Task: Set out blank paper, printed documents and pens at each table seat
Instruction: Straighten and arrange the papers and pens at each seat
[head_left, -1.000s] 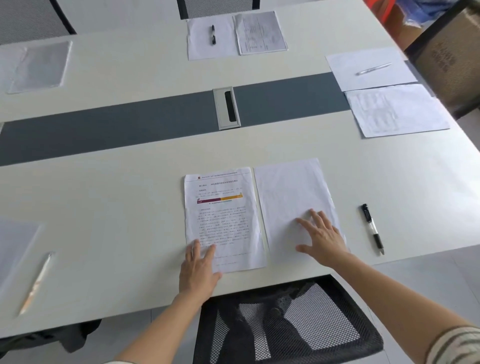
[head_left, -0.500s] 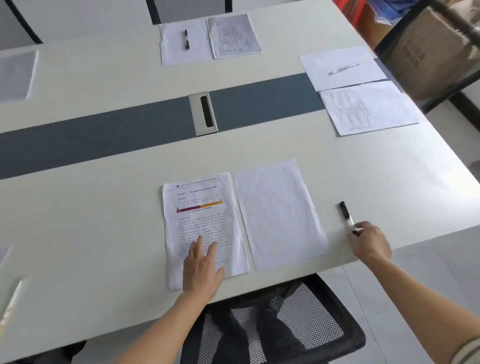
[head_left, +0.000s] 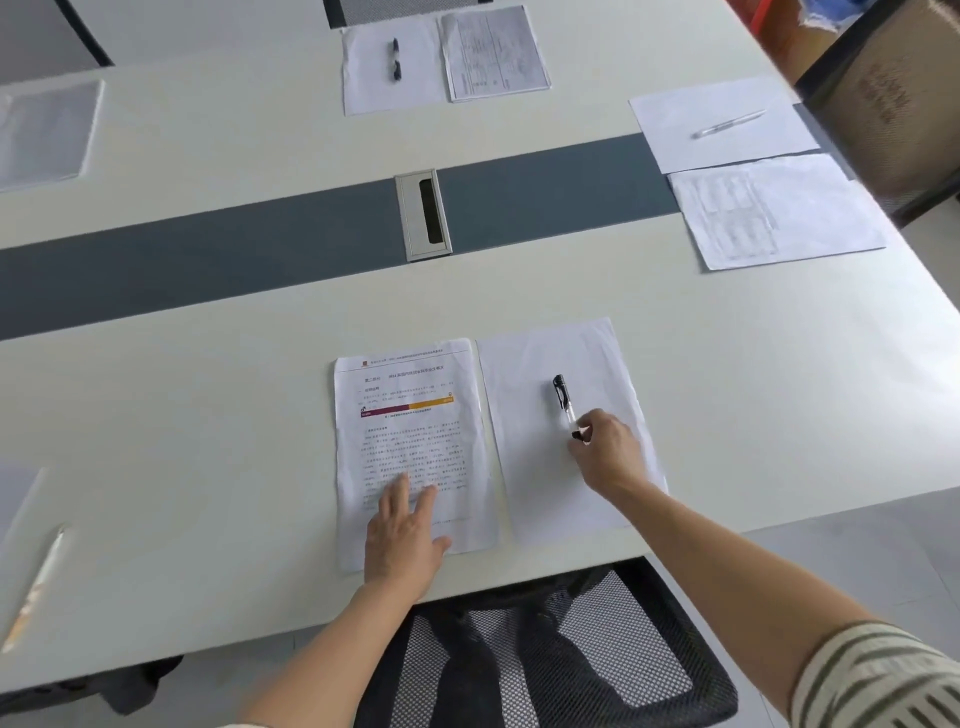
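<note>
At the near seat a printed document (head_left: 410, 436) with a red and orange bar lies beside a blank sheet (head_left: 540, 364) on its right. My left hand (head_left: 402, 535) rests flat on the document's lower part, fingers straight. My right hand (head_left: 608, 449) pinches the lower end of a black-capped clear pen (head_left: 563, 402), which lies over the middle of the blank sheet.
The pale table (head_left: 208, 415) has a grey centre strip with a cable slot (head_left: 423, 213). Far seat: blank sheet, black pen (head_left: 396, 60), printed sheet (head_left: 493, 52). Right seat: sheet with clear pen (head_left: 730, 123), printed sheet (head_left: 774, 213). Pen (head_left: 36, 587) at left. Mesh chair (head_left: 540, 654) below.
My right hand left the blank sheet, took the pen from the table to the right and brought it onto the blank sheet. My left hand stayed on the document.
</note>
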